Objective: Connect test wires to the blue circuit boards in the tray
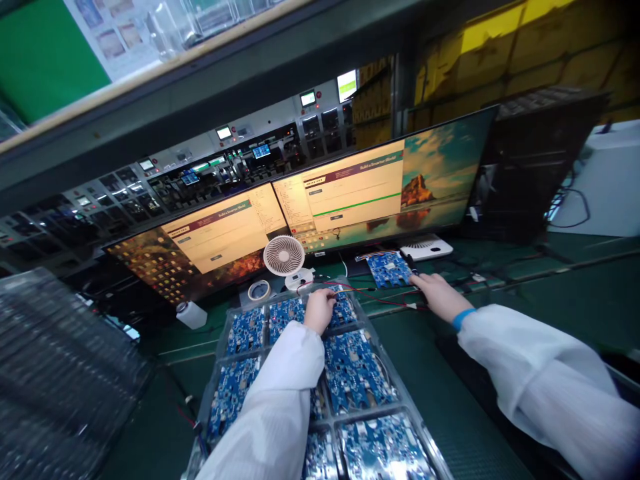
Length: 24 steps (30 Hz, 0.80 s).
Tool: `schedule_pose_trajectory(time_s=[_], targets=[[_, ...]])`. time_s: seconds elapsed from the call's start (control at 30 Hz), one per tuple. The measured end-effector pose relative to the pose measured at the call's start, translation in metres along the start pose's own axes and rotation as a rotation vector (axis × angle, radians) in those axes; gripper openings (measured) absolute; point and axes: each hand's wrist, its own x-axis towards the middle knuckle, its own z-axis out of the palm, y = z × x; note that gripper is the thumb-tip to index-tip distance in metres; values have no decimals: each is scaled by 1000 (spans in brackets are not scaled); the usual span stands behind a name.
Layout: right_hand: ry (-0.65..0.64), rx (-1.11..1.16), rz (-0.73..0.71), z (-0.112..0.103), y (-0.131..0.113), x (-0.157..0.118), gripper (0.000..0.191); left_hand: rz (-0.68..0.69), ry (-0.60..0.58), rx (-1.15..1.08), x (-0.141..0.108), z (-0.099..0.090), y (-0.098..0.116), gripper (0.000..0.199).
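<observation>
Left hand (319,309) resting curled on far end of clear tray (400,393), touching blue circuit board (345,308) in its back row; tray lying on green tabletop (445,400), holding more blue boards. Right hand (434,291) reaching to separate circuit board (389,269) beyond tray, fingertips touching its near edge. Small white fan (284,256) standing before two lit monitors (370,190)

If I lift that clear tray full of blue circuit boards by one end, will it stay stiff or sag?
The clear tray looks like thin moulded plastic, so it would probably flex. It holds many blue boards, so likely weighty. The left hand rests over a far pocket.
</observation>
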Motion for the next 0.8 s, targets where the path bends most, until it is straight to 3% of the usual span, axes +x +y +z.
schedule_pose_trajectory(time_s=[0.27, 0.53, 0.67, 0.8], targets=[[6, -11, 20, 18, -7, -2, 33, -6, -18, 15, -1, -3, 3, 9], [-31, 43, 65, 8, -7, -10, 32, 24, -47, 56, -5, -4, 5, 10], [4, 89, 100, -8, -20, -11, 29, 20, -21, 59, -10, 0, 6, 13], [112, 132, 115, -50, -49, -23, 26, -23, 39, 60, -14, -9, -2, 21]])
